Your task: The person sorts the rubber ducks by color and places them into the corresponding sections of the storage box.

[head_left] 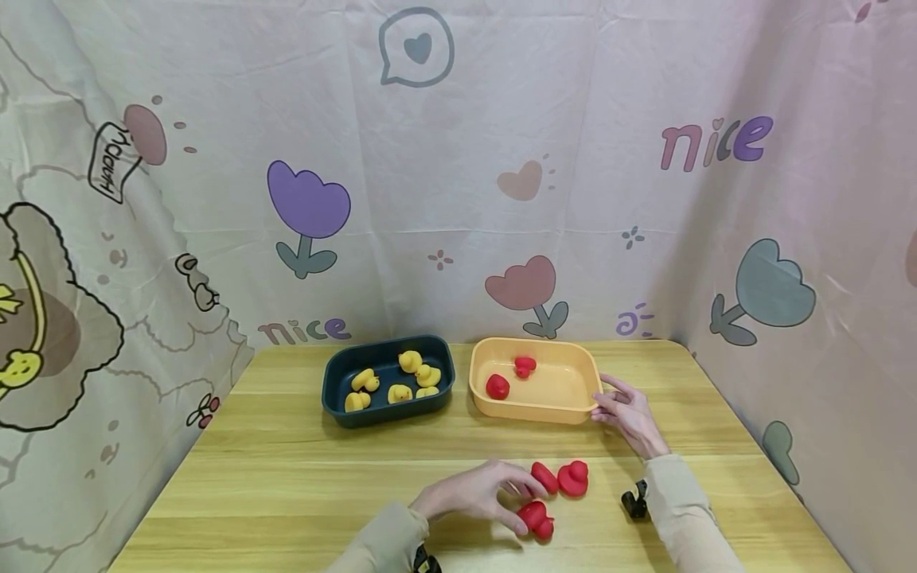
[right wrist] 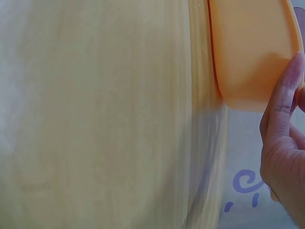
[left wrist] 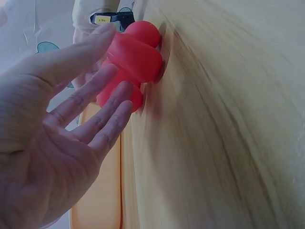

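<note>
My left hand is spread beside a red rubber duck on the table, thumb and fingers apart on either side of it. In the left wrist view its fingers are nearly straight, and whether they touch the duck I cannot tell. Two more red ducks, one tipped over and one upright, lie just beyond. At the right end of a light orange tray, my right hand pinches the rim. Inside that tray are two red ducks.
Left of the orange tray stands a dark blue tray with several yellow rubber ducks. Both trays are near the back edge of the wooden table. A printed curtain hangs behind.
</note>
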`<state>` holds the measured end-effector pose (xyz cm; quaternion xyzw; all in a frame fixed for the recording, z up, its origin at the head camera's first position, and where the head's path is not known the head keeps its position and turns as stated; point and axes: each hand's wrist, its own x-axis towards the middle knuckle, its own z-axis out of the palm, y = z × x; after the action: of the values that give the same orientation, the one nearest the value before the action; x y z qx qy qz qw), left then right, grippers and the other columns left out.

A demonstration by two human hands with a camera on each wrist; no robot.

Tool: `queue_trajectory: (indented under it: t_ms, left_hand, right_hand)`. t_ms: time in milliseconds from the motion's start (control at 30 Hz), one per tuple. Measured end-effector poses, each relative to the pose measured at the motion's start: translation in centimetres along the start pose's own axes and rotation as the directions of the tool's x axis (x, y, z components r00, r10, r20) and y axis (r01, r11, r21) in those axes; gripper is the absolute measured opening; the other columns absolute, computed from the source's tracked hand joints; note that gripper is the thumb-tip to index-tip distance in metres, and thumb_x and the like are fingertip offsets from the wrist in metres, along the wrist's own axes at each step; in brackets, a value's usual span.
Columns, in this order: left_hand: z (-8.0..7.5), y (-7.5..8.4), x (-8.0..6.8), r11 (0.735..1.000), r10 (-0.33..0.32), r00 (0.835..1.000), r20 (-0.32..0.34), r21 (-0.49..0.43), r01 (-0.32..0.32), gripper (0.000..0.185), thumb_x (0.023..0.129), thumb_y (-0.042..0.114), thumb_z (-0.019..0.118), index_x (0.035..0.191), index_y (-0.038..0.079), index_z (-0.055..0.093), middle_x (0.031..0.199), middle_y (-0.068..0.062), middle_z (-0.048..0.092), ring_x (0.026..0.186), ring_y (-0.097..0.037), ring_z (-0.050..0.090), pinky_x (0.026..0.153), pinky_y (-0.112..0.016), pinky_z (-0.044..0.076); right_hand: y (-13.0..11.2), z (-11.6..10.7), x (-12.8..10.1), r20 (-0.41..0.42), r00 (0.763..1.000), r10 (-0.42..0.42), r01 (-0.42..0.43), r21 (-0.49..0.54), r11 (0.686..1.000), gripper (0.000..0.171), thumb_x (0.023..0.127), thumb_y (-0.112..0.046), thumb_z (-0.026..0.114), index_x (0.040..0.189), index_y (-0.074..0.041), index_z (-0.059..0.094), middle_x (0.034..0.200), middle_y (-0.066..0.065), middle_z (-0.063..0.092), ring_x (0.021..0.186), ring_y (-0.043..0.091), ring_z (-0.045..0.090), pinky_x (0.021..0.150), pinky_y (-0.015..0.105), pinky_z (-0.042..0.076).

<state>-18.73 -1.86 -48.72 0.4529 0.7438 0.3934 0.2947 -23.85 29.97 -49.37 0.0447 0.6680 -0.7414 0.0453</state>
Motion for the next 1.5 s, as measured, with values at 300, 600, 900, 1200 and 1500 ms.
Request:
queue_trajectory:
  t_ms: [300,600,900,1200,1500]
  left_hand:
    - [0.20,0.10,0.30,0.999,-0.018,0.999,0.037,0.030,0.017,0.045,0.089,0.014,0.077,0.132,0.010,0.064,0.135,-0.001,0.066,0.112,0.006,0.057,0.099,-0.017,0.051]
    - [0.31,-0.16,0.47,0.996,0.001,0.999,0.046,0.086,-0.005,0.046,0.088,0.014,0.078,0.132,0.011,0.065,0.137,-0.002,0.065,0.109,0.006,0.056,0.098,-0.015,0.051]
    - [0.36,-0.32,0.69,0.998,-0.011,0.999,0.051,0.070,0.008,0.045,0.088,0.012,0.078,0.131,0.011,0.065,0.137,-0.002,0.065,0.107,0.007,0.056,0.096,-0.014,0.051]
    - [0.33,-0.14,0.50,0.999,0.005,1.000,0.024,0.038,-0.006,0.046,0.086,0.010,0.079,0.130,0.008,0.065,0.137,-0.005,0.065,0.110,0.006,0.057,0.098,-0.014,0.052]
    - [0.23,-0.12,0.14,0.998,0.032,0.998,-0.047,-0.055,-0.035,0.047,0.088,0.008,0.077,0.133,0.007,0.064,0.137,-0.006,0.064,0.116,0.004,0.056,0.102,-0.018,0.051]
  right_hand:
    - [-0.02,0.01,0.03,0.003,1.000,0.002,-0.002,0.010,1.000,0.070,0.099,0.001,0.056,0.158,0.003,0.019,0.091,0.000,0.066,0.070,0.008,0.069,0.069,0.018,0.062]
    - [0.02,-0.05,0.06,0.002,1.000,-0.001,0.001,0.009,1.000,0.070,0.099,0.001,0.056,0.158,0.003,0.019,0.091,0.000,0.066,0.070,0.008,0.069,0.070,0.019,0.062]
    - [0.01,-0.01,0.14,-0.003,1.000,0.007,-0.007,0.006,1.000,0.069,0.099,0.002,0.055,0.158,0.003,0.019,0.089,-0.001,0.066,0.069,0.007,0.069,0.070,0.019,0.062]
    - [0.05,-0.05,0.15,0.000,1.000,0.004,-0.004,0.002,1.000,0.069,0.100,0.002,0.054,0.158,0.003,0.018,0.085,-0.005,0.065,0.070,0.007,0.069,0.070,0.018,0.062]
    - [-0.02,-0.03,0.08,0.001,1.000,0.004,-0.004,0.001,1.000,0.069,0.100,0.001,0.055,0.158,0.003,0.019,0.085,-0.006,0.065,0.070,0.007,0.069,0.070,0.019,0.062]
